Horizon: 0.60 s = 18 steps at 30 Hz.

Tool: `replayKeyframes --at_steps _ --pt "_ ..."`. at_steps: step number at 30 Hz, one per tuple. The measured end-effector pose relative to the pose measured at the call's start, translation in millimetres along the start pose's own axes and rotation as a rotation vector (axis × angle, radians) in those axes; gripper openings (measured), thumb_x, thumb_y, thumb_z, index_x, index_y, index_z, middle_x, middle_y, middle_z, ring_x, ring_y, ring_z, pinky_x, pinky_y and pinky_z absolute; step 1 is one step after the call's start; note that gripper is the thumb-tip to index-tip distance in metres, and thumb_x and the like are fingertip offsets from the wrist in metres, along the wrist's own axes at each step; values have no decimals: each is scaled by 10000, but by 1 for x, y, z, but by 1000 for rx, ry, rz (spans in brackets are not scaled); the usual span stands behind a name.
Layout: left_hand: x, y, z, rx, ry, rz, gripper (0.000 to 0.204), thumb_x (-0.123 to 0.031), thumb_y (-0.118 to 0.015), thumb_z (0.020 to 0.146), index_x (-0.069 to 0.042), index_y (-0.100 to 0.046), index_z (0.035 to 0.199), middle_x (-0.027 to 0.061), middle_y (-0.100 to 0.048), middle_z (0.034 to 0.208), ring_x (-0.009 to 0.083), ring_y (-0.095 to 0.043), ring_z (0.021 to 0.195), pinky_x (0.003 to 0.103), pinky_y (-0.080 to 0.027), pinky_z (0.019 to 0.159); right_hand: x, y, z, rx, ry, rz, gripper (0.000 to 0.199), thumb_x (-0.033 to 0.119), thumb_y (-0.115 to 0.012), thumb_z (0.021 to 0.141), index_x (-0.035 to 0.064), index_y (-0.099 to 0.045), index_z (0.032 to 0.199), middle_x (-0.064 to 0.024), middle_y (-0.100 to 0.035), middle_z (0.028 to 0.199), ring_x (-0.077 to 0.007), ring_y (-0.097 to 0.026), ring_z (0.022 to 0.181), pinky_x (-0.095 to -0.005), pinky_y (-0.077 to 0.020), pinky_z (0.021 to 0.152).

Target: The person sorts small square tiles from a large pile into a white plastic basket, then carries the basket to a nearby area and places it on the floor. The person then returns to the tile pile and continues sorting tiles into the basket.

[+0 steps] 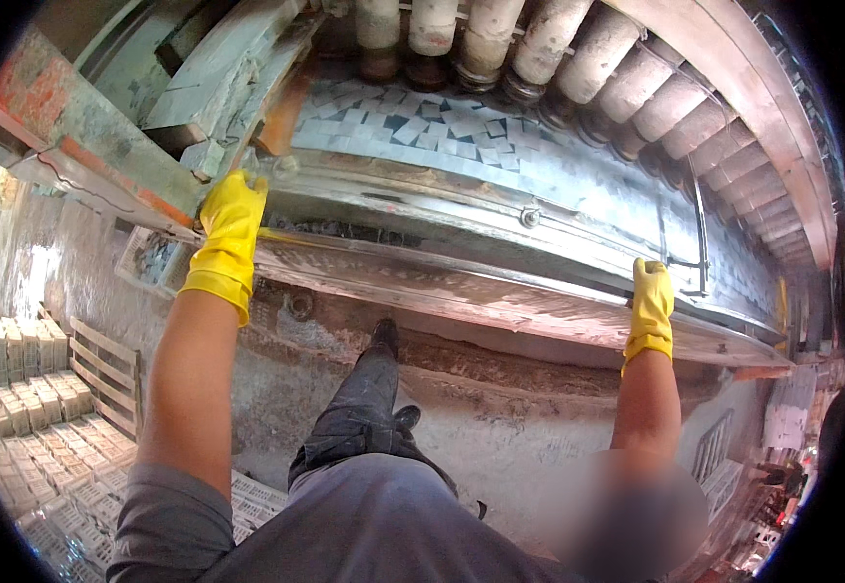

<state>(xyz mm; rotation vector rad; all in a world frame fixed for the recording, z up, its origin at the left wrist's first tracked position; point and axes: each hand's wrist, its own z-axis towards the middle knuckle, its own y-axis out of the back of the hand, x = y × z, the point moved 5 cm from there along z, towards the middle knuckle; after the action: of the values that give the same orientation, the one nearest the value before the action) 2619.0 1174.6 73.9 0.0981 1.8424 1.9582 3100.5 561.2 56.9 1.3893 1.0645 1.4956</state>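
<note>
Both my hands wear yellow rubber gloves. My left hand (230, 233) is closed at the left end of a long wet metal side panel (461, 287), its fingers curled over the top edge. Far along to the right, my right hand (651, 306) is closed over the same panel's upper edge. Behind the panel runs a machine bed carrying many grey-blue square stone tiles (422, 126), some lying askew on the others. A metal rail with a round bolt (530, 217) lies between panel and tiles. What the fingertips touch underneath is hidden.
A row of thick cylindrical machine heads (544, 44) arches over the tiles. An orange-edged steel beam (102, 146) stands at the upper left. Stacked pale blocks (15, 350) and a wooden pallet (105, 374) are at the left. A bent metal pipe (702, 233) rises near my right hand.
</note>
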Motion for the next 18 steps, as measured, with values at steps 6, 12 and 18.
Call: replayKeyframes --at_steps 6,12,18 --pt "-4 1 -9 -36 -5 -12 522 -535 -644 958 -124 -748 1262 207 -740 1263 413 -689 1201 511 -537 1009 3 11 -16 13 -23 16 495 493 -611 1019 38 -762 1142 -197 -786 984 -358 -768 846 -461 -567 842" --pt "-3 -2 -9 -30 24 29 494 -521 -631 962 -114 -758 1213 207 -747 1231 424 -698 1166 519 -547 983 6 16 -23 -11 26 37 480 478 -617 1025 31 -751 1143 -179 -774 892 -307 -755 689 -428 -575 753" --pt "4 -3 -3 -46 -8 24 480 -507 -629 956 -100 -758 1175 226 -749 1190 439 -704 1129 533 -549 956 8 8 -12 43 -24 40 491 486 -622 1010 37 -750 1161 -185 -780 943 -338 -762 783 -446 -568 805"
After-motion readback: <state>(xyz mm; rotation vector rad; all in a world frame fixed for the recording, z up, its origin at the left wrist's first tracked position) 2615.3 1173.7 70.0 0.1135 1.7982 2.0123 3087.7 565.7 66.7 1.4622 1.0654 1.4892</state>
